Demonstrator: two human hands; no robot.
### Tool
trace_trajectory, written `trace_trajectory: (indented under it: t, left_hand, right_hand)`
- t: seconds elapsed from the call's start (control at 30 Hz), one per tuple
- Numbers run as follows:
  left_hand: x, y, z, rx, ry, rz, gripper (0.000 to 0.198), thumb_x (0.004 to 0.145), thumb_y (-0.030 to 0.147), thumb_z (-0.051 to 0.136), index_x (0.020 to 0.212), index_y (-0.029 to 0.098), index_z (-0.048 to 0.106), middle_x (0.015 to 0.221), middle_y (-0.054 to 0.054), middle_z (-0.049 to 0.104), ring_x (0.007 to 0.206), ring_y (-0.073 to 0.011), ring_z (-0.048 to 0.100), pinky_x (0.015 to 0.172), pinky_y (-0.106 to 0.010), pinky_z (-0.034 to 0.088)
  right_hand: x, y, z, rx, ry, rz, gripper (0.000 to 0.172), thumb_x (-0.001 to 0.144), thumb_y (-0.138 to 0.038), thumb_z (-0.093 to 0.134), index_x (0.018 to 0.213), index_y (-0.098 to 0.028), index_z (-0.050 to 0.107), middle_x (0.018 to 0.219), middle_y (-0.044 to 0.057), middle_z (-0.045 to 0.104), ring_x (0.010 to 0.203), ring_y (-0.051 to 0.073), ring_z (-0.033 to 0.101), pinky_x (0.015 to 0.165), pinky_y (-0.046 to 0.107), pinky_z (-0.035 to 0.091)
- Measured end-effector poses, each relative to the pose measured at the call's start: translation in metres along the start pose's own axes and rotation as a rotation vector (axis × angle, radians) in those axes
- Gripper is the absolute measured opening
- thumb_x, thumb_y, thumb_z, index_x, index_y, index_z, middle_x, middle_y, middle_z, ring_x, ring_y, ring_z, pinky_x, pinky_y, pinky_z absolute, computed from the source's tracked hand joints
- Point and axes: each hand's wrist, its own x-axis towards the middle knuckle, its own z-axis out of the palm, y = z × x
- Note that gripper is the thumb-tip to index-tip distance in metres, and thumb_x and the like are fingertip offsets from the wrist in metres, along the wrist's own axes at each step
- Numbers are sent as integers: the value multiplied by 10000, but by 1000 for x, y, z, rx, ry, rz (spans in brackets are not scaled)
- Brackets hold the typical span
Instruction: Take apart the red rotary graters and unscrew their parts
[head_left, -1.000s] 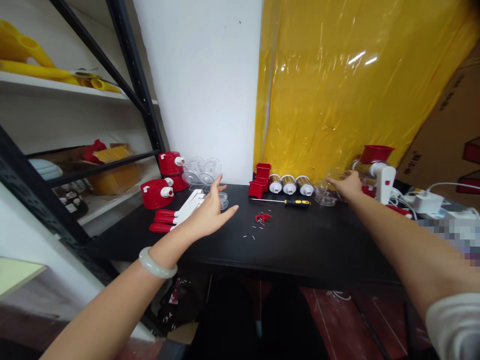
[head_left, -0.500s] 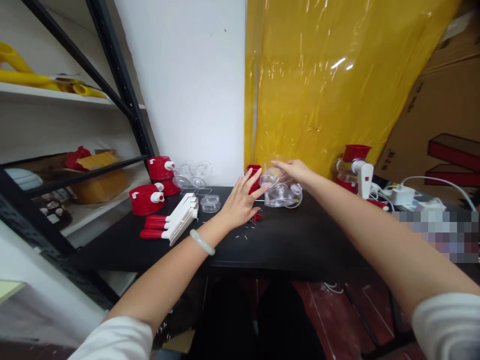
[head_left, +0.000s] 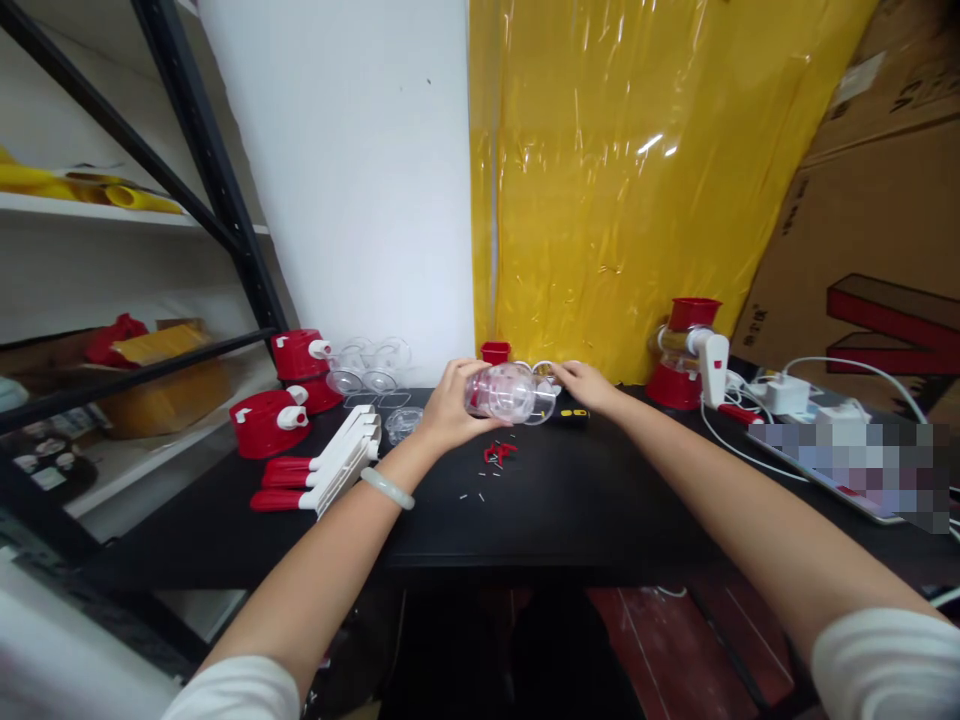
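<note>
My left hand [head_left: 456,408] is closed round a clear plastic housing [head_left: 510,392], held above the black table [head_left: 585,520]. To its right, my right hand [head_left: 585,388] has its fingers at a clear round part with a white rim [head_left: 546,385]; its fingertips are small and partly hidden, so its grip is unclear. Beneath the housing lie small red pieces [head_left: 499,453] and several scattered screws [head_left: 481,496]. Behind it stands a red cup-like part [head_left: 495,352]. A yellow and black tool [head_left: 574,413] rests on the table below my right hand.
Red bases [head_left: 268,422], white handles with red grips [head_left: 337,465] and clear discs [head_left: 375,365] occupy the left side. On the right are an assembled red and white device [head_left: 686,355], chargers with cables [head_left: 787,395] and a tablet-like object [head_left: 847,470]. A black metal shelf [head_left: 225,200] borders the left.
My left hand has gone from spread fingers to gripping the clear housing. The housing has moved left, and my right hand is now at the round part. The view has shifted slightly.
</note>
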Motion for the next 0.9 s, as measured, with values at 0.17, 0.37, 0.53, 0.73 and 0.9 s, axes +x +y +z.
trace_trajectory:
  t: [0.17,0.37,0.53,0.73,0.9]
  left_hand:
    - [-11,-21,-10,64,87,-126,872,584,493,874,1281,219,427,1231,-100,520,1182,-265,549,1030,-449,460]
    - [-18,-24,-13,89,114,-238,888,630,449,857,1366,243,406,1312,-111,524,1248,-289,528,1085,-478,413]
    - [-20,-25,-16,118,114,-341,902,699,456,806,1460,312,344,1360,-99,509,1300,-305,491,1108,-510,379]
    - [-20,-23,-16,174,109,-341,904,684,514,799,1455,324,368,1327,-84,537,1264,-301,499,1090,-507,389]
    - [-20,-18,-13,246,68,-315,880,671,519,804,1439,340,413,1265,-76,559,1211,-315,513,1040,-517,424]
  right_hand:
    - [-26,51,7,-260,-79,5,371,837,-495,635,999,-177,737,1048,148,695,1062,307,597,945,403,434]
    - [-32,77,23,-478,-61,-56,348,857,-435,625,1110,-200,674,1149,164,632,1097,329,558,909,446,454]
    - [-38,83,10,169,-50,-34,351,847,-551,586,958,-219,616,858,49,692,794,216,655,746,367,527]
    - [-42,89,-29,779,384,125,300,697,-444,757,793,-210,594,575,-30,607,454,117,549,437,238,422]
    - [-39,90,-48,1171,678,81,184,644,-304,674,631,-210,516,536,-65,500,393,69,427,379,225,349]
